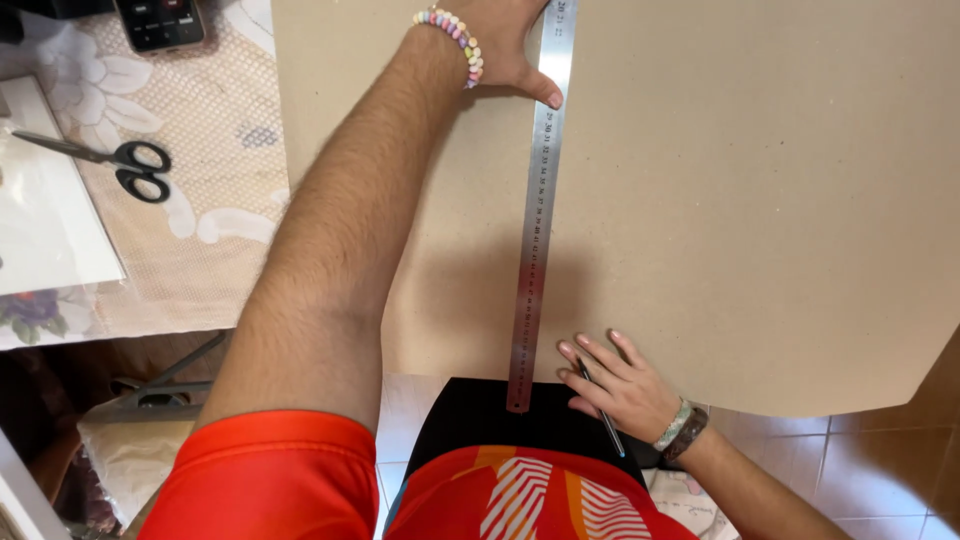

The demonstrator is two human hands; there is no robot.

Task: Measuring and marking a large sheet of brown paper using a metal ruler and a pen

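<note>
Grip check: left hand pins long steel ruler only at 12 o'clock, right hand clasps thin dark pen — 6 o'clock end overhanging brown cardboard sheet could pivot.

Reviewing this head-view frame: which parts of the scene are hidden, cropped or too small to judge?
- Left hand: its fingers are cut off by the top edge; only the thumb shows, on the metal ruler.
- Ruler: its far end runs past the top edge.
- Pen under the right hand: its tip is covered by the fingers, so any mark on the cardboard sheet cannot be seen.
- Phone: cropped at the top.
- Scissors: fully visible.
</note>
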